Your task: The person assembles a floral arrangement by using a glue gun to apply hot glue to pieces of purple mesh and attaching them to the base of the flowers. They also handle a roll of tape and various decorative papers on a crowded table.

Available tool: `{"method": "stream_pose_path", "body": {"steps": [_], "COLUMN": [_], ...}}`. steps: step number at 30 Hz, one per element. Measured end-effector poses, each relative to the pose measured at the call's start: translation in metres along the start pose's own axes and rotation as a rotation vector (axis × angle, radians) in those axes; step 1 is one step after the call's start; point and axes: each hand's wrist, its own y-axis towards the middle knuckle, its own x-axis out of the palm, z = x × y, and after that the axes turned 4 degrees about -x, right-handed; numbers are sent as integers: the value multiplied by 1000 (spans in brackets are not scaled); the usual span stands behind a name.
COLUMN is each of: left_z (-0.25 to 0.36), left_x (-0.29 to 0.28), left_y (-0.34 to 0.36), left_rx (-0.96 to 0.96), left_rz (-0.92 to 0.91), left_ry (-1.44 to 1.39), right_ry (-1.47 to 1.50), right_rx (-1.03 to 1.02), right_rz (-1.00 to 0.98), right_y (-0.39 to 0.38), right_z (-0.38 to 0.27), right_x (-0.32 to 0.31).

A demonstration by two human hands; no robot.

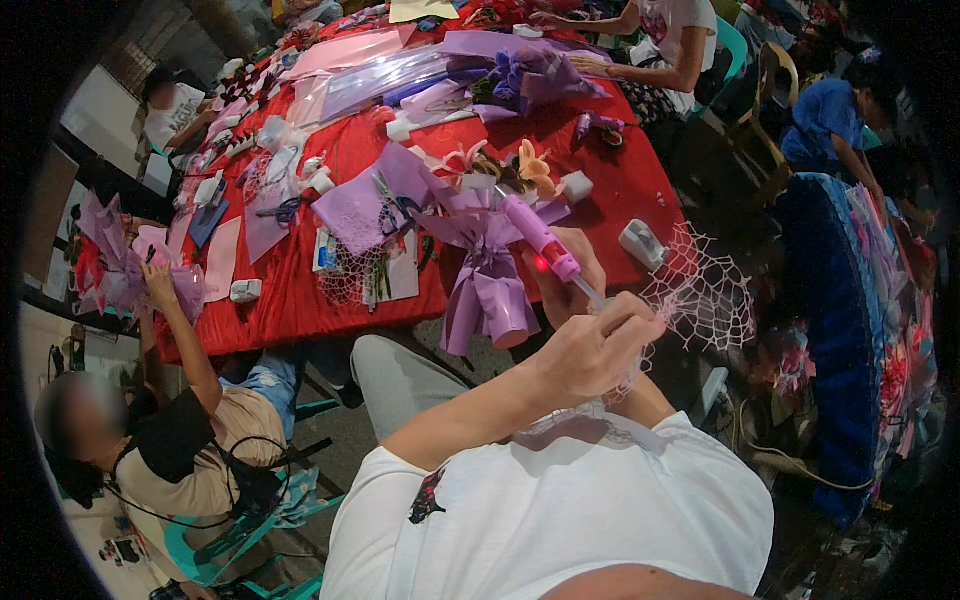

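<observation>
A pink glue gun (537,236) with a red light points away from me, and my right hand (578,270) is closed round it, partly hidden behind my left wrist. A clear glue stick (590,292) sticks out of its back end. My left hand (606,345) pinches that stick, fingers closed. Pale pink net mesh (705,290) hangs beside my left hand and passes over my right forearm; whether a hand grips it cannot be told. Just beyond the gun, a bouquet in purple wrapping (485,270) lies at the table edge.
The red-covered table (420,318) carries purple sheets, scissors (393,207), an orange flower (538,168) and a white puncher-like tool (643,244). At left, a seated person (190,420) handles another bouquet. Other people sit around the table. A blue-sided stand (825,340) is at right.
</observation>
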Motion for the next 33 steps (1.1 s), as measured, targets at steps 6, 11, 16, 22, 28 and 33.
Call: {"method": "stream_pose_path", "body": {"steps": [6,11,16,22,28,33], "left_z": [2,6,2,-34,-64,-89], "left_x": [-1,-4,-49,-94,-106,-106], "left_y": [3,12,14,-12,-42,-65], "left_rx": [-40,-92,-272,-507,-706,-739], "left_rz": [2,150,351,639,735,813], "left_ry": [35,-111,-133,-397,-548,-567], "right_ry": [21,43,205,-145,-167,-52], "right_rx": [37,162,385,328,389,499], "right_rz": [-27,-134,-19,44,21,-62], "right_y": [-5,-4,-4,-6,1,6], "right_z": [2,12,30,44,23,-9], "right_x": [-2,-17,-32,-43,-37,-26]}}
